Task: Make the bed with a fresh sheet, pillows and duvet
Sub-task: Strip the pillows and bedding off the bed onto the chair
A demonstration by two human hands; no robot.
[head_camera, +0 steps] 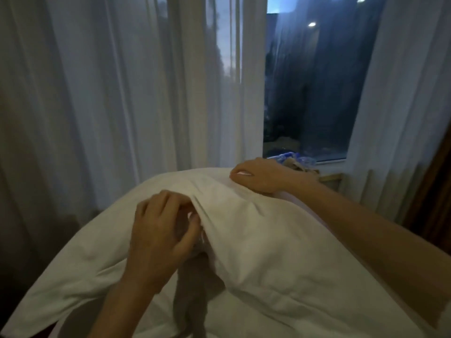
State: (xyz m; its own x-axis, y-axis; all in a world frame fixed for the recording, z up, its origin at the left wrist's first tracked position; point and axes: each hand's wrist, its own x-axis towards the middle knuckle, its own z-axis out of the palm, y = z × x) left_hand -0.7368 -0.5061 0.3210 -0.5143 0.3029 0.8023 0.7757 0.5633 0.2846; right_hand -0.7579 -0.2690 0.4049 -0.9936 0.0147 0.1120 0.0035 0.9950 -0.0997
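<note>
Both hands grab the white pillow [256,240]: left hand [161,230] pinches the case's fold, right hand [256,175] curls over its far edge.

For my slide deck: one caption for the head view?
Both hands pinch a white pillowcase before sheer curtains.
</note>
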